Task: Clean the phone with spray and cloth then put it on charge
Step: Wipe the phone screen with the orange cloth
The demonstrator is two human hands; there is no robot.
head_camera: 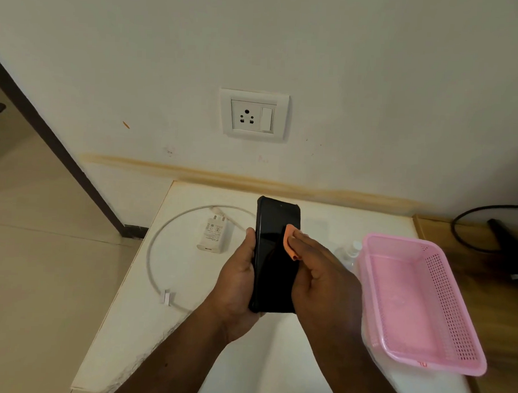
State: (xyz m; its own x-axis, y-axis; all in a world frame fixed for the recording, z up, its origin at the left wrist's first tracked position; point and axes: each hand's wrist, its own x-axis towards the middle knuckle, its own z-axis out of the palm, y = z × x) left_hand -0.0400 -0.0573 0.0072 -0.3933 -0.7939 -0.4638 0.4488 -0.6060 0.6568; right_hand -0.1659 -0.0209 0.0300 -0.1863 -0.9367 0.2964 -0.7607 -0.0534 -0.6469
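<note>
Nearest, the left hand (237, 280) cradles the phone (274, 256) from below, thumb hooked over its left edge, holding it above the white table (185, 356). The right hand (322, 273) presses an orange cloth (290, 240) flat against the screen, just above the grip. Left of the grip lie the charger (212, 235) and its cable (157, 257); right of it, a spray bottle (352, 251) beside a pink basket (419, 298). Beyond, the wall socket (253, 115) stands unused. Hard wiping could lever the phone from that one-handed cradle.
</note>
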